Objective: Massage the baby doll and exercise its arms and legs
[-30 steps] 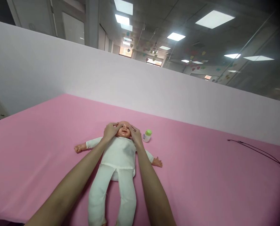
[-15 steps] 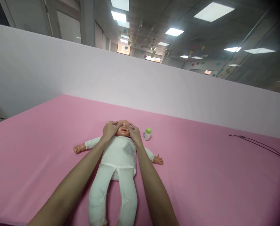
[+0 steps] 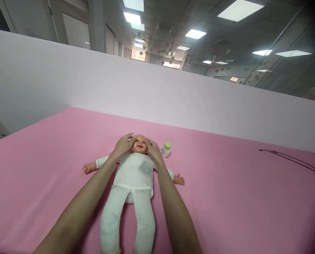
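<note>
A baby doll (image 3: 133,173) in white clothes lies on its back, head away from me and arms spread out. My left hand (image 3: 124,144) cups the left side of the doll's head, its thumb by the temple and eye. On the other side, my right hand (image 3: 153,149) curves round the head with the thumb near the eye. Both eyes and the mouth of the doll show between my hands. My fingers are partly hidden beside the head. Just right of my right hand stands a small white bottle (image 3: 166,151) with a green cap.
A pink cover (image 3: 226,190) spreads under the doll. A white low wall (image 3: 157,91) rises along the far side. At the right, a thin black cable (image 3: 292,159) lies on the cover. Beyond the wall are ceiling lights and hanging decorations.
My thumbs have moved outward from the middle of the doll's face to its sides, uncovering the eyes. The doll and the bottle stay in place.
</note>
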`<state>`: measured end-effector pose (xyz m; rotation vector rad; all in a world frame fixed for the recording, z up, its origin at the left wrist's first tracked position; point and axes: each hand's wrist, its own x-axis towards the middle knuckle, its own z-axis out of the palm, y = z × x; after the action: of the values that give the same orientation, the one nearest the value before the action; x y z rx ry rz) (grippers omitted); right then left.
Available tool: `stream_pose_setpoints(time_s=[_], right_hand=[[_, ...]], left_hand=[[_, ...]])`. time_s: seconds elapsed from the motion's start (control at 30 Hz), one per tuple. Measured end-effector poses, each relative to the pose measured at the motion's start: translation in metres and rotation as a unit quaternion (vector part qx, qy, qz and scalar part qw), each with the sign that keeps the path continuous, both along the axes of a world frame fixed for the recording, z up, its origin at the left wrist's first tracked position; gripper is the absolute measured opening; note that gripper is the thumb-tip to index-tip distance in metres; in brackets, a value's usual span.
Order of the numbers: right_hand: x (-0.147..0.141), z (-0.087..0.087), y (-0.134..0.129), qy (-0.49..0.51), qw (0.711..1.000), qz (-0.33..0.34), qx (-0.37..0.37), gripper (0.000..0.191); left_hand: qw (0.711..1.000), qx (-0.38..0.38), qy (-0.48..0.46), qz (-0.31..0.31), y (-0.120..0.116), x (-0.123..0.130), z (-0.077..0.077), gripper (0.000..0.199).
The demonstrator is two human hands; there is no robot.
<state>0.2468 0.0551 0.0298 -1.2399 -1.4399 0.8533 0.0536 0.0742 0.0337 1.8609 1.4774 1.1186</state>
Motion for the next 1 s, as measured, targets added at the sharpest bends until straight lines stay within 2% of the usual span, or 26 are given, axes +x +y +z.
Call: stream_pose_setpoints(time_s=[0.17, 0.33, 0.43, 0.57, 0.67, 0.73, 0.83, 0.9, 1.0], right_hand=[[0.001, 0.004, 0.0, -0.004, 1.0, -0.004, 0.017, 0.036], [0.0, -0.003, 0.006, -0.006, 0.998, -0.067, 0.007, 0.037], [0.002, -0.008, 0.009, -0.009, 0.998, -0.062, 0.009, 0.033], [0.01, -0.003, 0.004, -0.009, 1.0, -0.019, -0.012, 0.039], [0.017, 0.01, -0.005, -0.033, 0.998, 0.043, -0.033, 0.049], [0.021, 0.018, -0.012, -0.047, 0.993, 0.096, -0.038, 0.063], [0.024, 0.027, -0.02, -0.075, 0.983, 0.168, -0.031, 0.091], [0.025, 0.028, -0.022, -0.097, 0.98, 0.17, -0.025, 0.093], [0.028, 0.025, -0.02, -0.096, 0.982, 0.164, -0.023, 0.087]], left_hand=[[1.0, 0.002, -0.008, -0.011, -0.004, 0.0, 0.003, 0.045], [0.997, -0.023, -0.003, 0.079, -0.013, 0.01, 0.008, 0.047], [0.996, -0.014, 0.024, 0.087, -0.013, 0.012, 0.007, 0.042], [0.998, -0.003, 0.05, 0.034, -0.008, 0.003, 0.006, 0.049], [0.998, -0.013, 0.02, -0.056, -0.008, -0.006, 0.011, 0.053], [0.991, -0.027, -0.006, -0.132, -0.01, -0.011, 0.016, 0.052], [0.975, -0.051, -0.019, -0.215, -0.014, -0.014, 0.022, 0.075], [0.973, -0.058, -0.016, -0.225, -0.015, -0.016, 0.023, 0.081], [0.976, -0.055, -0.012, -0.211, -0.015, -0.02, 0.023, 0.079]])
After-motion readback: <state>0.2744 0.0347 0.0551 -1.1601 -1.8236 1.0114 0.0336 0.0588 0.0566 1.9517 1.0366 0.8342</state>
